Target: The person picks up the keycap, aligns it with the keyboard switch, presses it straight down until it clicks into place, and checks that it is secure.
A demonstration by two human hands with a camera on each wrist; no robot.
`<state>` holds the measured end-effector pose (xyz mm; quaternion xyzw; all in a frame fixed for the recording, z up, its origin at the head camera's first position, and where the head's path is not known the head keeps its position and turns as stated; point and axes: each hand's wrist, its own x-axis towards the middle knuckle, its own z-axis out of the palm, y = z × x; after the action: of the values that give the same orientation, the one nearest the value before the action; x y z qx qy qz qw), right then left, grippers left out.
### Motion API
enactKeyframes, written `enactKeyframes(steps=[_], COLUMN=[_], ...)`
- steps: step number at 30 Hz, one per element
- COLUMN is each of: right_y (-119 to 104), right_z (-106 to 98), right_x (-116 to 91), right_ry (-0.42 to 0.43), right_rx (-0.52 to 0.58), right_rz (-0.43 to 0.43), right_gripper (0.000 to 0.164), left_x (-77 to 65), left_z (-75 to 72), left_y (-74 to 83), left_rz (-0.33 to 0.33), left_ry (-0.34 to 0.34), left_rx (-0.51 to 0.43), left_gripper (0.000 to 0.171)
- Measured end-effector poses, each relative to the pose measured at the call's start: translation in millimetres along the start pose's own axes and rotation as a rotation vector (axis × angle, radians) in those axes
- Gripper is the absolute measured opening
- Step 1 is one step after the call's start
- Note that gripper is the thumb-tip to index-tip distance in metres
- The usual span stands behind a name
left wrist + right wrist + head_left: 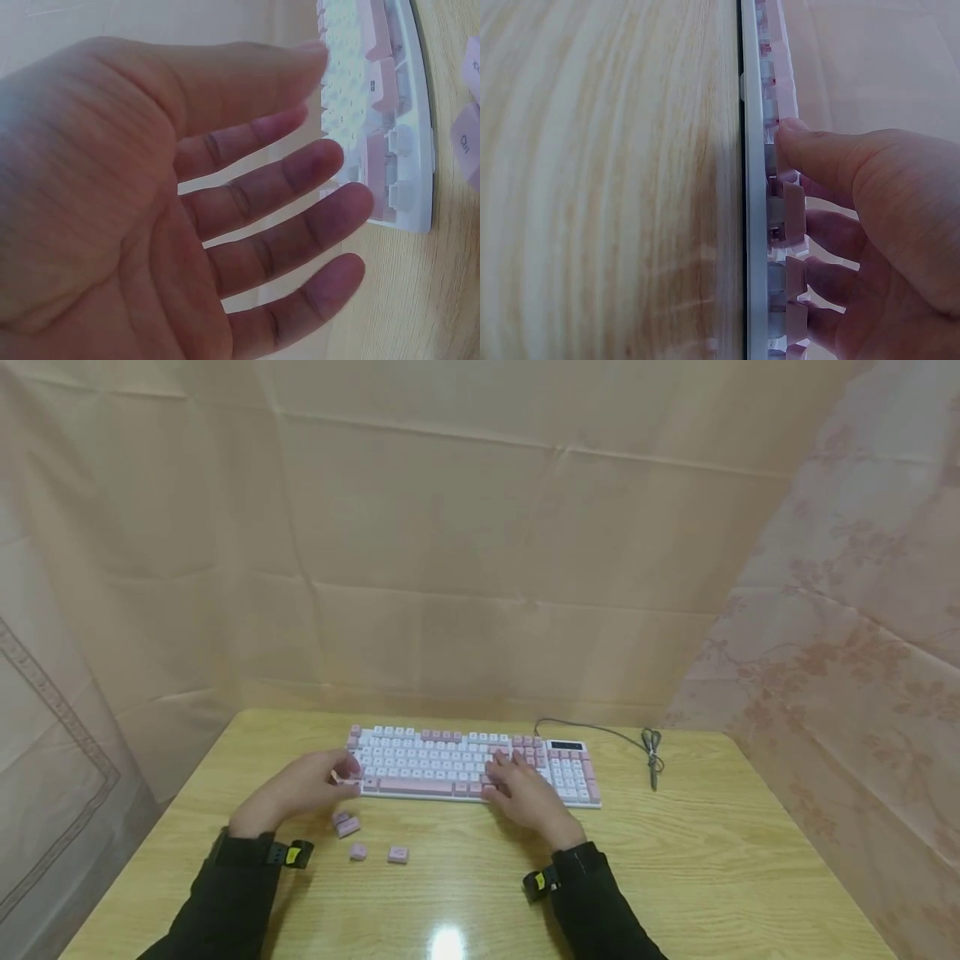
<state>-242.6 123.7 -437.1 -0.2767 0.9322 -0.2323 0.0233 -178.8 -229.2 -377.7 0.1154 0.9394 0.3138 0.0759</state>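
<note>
A white keyboard with white and pink keycaps lies across the table. At its left end is my left hand, fingers loosely bent and thumb apart from them, holding nothing. Bare switches show in the keyboard's lower-left corner in the left wrist view, next to a pink keycap. My right hand rests on the keys right of the middle, fingers spread. In the right wrist view its thumb touches the front row of pink keycaps, with the other fingertips behind that row.
Loose pink keycaps lie on the table in front of the keyboard: a pair near my left wrist, one small keycap and a wider keycap. A grey cable runs right to a tied bundle. Curtains hang behind.
</note>
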Motion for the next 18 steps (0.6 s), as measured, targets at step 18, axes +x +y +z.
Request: enactKeyframes(steps=[18], right_y=[-3.0], right_z=[-1.7], right_x=[0.0], right_ry=[0.0], right_rx=[-0.001], right_rz=[-0.018], right_gripper=[0.047], left_x=[-7.2], left_z=[6.7], left_y=[-2.4], left_rz=[-0.089], left_ry=[-0.116], left_rx=[-0.077], left_gripper=[0.053])
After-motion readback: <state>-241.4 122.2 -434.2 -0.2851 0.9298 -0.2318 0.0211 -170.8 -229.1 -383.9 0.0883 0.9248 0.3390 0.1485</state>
